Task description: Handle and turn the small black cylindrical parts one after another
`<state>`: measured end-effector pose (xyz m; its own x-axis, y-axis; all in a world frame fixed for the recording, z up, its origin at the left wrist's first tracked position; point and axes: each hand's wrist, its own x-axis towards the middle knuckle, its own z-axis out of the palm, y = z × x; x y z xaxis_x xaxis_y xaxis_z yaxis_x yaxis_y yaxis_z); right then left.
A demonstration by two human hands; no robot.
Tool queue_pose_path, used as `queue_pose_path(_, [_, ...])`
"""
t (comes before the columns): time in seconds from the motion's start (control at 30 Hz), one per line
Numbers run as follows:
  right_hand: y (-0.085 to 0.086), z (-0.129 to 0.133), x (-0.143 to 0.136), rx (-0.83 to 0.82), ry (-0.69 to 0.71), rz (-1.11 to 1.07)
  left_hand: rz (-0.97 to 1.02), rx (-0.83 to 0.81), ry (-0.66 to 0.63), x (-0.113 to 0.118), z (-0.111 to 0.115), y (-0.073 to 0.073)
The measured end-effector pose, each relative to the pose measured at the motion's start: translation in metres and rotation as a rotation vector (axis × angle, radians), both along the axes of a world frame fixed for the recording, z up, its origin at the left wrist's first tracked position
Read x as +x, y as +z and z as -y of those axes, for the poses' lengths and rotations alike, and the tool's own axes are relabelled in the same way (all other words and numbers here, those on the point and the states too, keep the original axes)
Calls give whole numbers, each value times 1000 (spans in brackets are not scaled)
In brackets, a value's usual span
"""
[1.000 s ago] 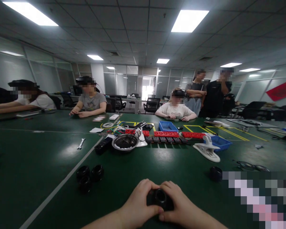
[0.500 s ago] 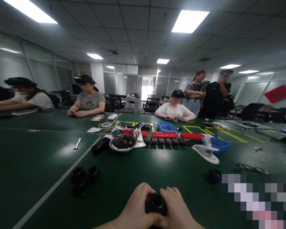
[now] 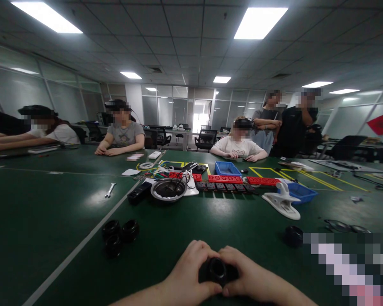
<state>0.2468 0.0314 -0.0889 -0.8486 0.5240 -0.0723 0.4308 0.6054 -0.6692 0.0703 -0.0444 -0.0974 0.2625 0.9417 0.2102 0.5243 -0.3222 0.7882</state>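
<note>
A black ring-shaped part is at the lower middle of the view, its round opening facing up. My left hand curls round its left side, fingertips at the far edge and thumb at the near edge. From the right, my right hand does the same, with its fingers bent and a dark gap between palm and part. Both thumbs nearly meet in front. Three similar black rings stand grouped to the left, and another black part lies to the right.
On the green table are a wrench, a metal bowl, red socket strips, a white clamp, blue trays and glasses. Several people sit or stand beyond.
The view has shifted slightly, so most things appear further right. My right hand's palm has moved outward from the black part, with its fingertips still at it.
</note>
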Motion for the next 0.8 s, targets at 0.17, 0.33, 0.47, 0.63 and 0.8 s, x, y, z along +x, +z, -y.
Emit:
queue_pose_path(0.17, [-16,14,-15,264,-257,97,-25,-68,153,6,4,0])
queue_pose_path(0.33, [-14,27,-21,373,-265,56,26,-66,210,6,5,-6])
queue_pose_path(0.47, [-3,17,-9,103,-81,2,35,-76,99,1,4,-4])
queue_pose_path(0.63, [-1,3,0,-52,-32,-25,-95,-71,-11,-3,4,11])
queue_pose_path(0.8, [-12,10,-9,103,-184,49,-128,-88,93,0,5,9])
